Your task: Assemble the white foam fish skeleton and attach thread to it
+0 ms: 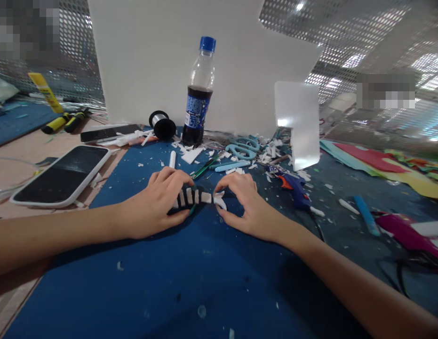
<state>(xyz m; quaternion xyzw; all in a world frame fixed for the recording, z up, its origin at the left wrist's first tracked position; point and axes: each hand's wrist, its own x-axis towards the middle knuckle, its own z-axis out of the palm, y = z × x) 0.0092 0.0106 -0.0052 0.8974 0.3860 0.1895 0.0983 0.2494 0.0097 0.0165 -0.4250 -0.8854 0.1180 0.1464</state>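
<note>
My left hand (pixel 158 202) and my right hand (pixel 245 202) meet over the blue mat (pixel 190 273), fingers curled. Between them lies a dark strip with several small white foam blocks (pixel 197 197) set along it. The left hand grips its left end; the right hand's thumb and fingers pinch a white block at its right end. White foam scraps lie scattered just behind the hands.
A cola bottle (pixel 198 94) and a wire spool (pixel 162 125) stand before a white board (pixel 169 56). Teal scissors (pixel 242 147), a blue glue gun (pixel 294 188), a phone (pixel 63 174), a clear sheet (pixel 299 122) and coloured paper (pixel 381 162) surround the mat.
</note>
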